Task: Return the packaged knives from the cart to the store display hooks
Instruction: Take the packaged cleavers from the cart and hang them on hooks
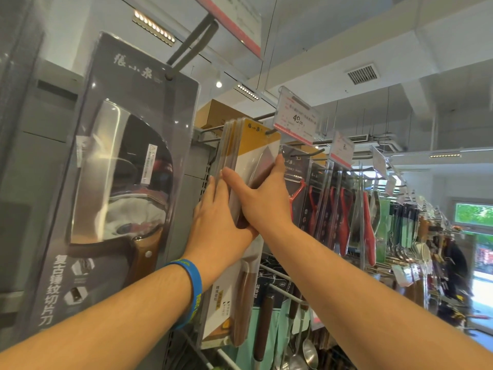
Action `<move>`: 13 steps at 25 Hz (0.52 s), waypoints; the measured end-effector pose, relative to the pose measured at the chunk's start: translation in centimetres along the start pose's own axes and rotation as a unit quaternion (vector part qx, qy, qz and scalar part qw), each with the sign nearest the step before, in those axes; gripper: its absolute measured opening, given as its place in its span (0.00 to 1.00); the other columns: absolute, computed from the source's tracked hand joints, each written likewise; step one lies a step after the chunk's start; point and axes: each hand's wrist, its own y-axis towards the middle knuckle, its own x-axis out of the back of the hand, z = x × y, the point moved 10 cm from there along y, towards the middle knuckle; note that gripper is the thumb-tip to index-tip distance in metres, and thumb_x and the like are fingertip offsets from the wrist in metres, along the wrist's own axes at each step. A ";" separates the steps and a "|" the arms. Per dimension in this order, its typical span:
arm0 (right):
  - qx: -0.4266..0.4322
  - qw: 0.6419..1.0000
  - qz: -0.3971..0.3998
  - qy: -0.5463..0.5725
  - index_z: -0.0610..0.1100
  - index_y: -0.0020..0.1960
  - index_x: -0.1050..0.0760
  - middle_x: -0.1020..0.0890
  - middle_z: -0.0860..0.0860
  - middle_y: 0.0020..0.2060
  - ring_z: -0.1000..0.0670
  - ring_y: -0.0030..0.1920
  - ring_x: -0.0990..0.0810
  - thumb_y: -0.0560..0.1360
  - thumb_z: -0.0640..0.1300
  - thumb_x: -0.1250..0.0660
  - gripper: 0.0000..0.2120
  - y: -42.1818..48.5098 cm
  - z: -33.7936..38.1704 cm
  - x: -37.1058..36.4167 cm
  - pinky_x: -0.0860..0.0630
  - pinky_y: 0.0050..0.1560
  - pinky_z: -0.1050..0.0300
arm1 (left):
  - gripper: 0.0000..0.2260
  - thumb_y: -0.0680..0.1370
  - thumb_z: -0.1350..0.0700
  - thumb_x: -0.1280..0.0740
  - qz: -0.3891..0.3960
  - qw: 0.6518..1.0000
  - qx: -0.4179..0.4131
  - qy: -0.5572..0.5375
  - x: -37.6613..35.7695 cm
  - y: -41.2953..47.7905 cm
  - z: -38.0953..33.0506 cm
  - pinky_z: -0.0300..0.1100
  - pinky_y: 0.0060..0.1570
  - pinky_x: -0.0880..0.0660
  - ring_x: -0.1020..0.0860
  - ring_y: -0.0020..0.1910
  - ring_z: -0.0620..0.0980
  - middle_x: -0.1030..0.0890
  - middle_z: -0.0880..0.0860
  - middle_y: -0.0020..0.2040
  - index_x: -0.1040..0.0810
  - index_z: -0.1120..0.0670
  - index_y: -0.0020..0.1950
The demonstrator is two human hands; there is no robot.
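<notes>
Several yellow-and-white packaged knives (256, 145) hang in a stack on a display hook (269, 131) at centre. My left hand (216, 217), with a blue wristband, lies flat against the stack's left edge, fingers between the packs. My right hand (264, 198) presses on the front pack's face, thumb up along its right edge. A large grey packaged cleaver (120, 188) hangs close on the left from its own hook (192, 46). The cart is not in view.
A price tag reading 49 (297, 118) sits on the end of the hook's arm. Red peelers and knives (344, 217) hang to the right, then utensils (416, 244) farther down the aisle. Ladles and wooden-handled tools (282, 329) hang below my arms.
</notes>
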 end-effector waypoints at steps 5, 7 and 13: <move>-0.004 1.000 0.015 0.008 0.51 0.83 0.53 0.31 0.51 0.76 0.47 0.74 0.30 0.68 0.65 0.23 0.56 -0.2 0.1 0.1 0.28 0.72 0.40 | 0.48 0.70 0.48 0.25 -0.002 1.000 -0.009 -0.006 0.1 0.0 -0.1 0.57 0.72 0.35 0.41 0.77 0.55 0.46 0.48 0.80 0.54 0.44 0.80; -0.008 0.999 0.024 0.019 0.52 0.83 0.54 0.33 0.51 0.77 0.47 0.76 0.32 0.67 0.65 0.22 0.58 -0.3 0.0 0.2 0.30 0.74 0.41 | 0.47 0.69 0.47 0.25 -0.005 1.000 -0.014 -0.009 0.2 -0.1 -0.2 0.58 0.71 0.33 0.40 0.77 0.55 0.45 0.48 0.80 0.52 0.44 0.80; -0.017 0.999 0.021 0.044 0.51 0.83 0.52 0.33 0.50 0.77 0.47 0.76 0.33 0.66 0.64 0.21 0.58 -1.2 -0.1 1.7 0.32 0.74 0.41 | 0.51 0.71 0.44 0.25 -0.012 1.000 -0.005 0.012 0.6 -0.7 0.0 0.55 0.74 0.40 0.46 0.79 0.54 0.52 0.46 0.81 0.59 0.40 0.80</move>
